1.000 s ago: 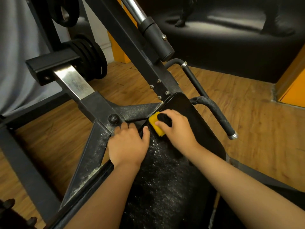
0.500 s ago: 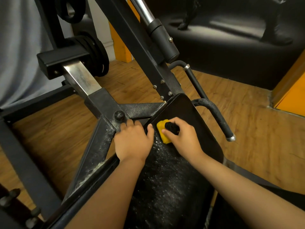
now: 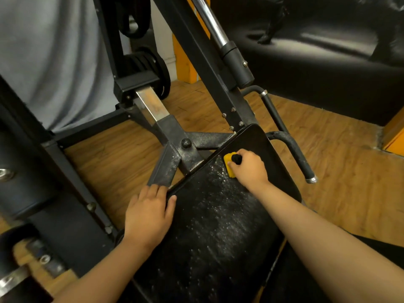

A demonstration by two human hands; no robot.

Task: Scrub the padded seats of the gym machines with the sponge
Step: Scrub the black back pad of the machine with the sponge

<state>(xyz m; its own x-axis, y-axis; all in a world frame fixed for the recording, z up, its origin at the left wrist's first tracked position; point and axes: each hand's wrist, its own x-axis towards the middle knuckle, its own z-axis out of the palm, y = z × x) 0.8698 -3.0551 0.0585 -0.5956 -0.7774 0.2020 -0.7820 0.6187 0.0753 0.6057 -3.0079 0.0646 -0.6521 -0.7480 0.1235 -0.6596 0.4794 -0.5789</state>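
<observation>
A black padded seat (image 3: 218, 226) slopes away from me, its surface speckled with white foam. My right hand (image 3: 248, 168) grips a yellow sponge (image 3: 229, 165) with a dark knob on top and presses it onto the far part of the pad. My left hand (image 3: 150, 212) lies flat on the pad's left edge, thumb on the padding and fingers reaching the metal frame (image 3: 168, 167).
The machine's black steel beams (image 3: 203, 62) rise diagonally behind the seat. A curved grip handle (image 3: 295, 154) juts out on the right. Weight plates (image 3: 157, 71) hang at the back. A round black pad (image 3: 19, 171) sits at left. Wooden floor (image 3: 341, 167) lies around.
My head has pulled back, so more of the seat shows. My left hand has slid nearer along the pad's left edge, away from the bolt. The sponge stays on the far part of the pad.
</observation>
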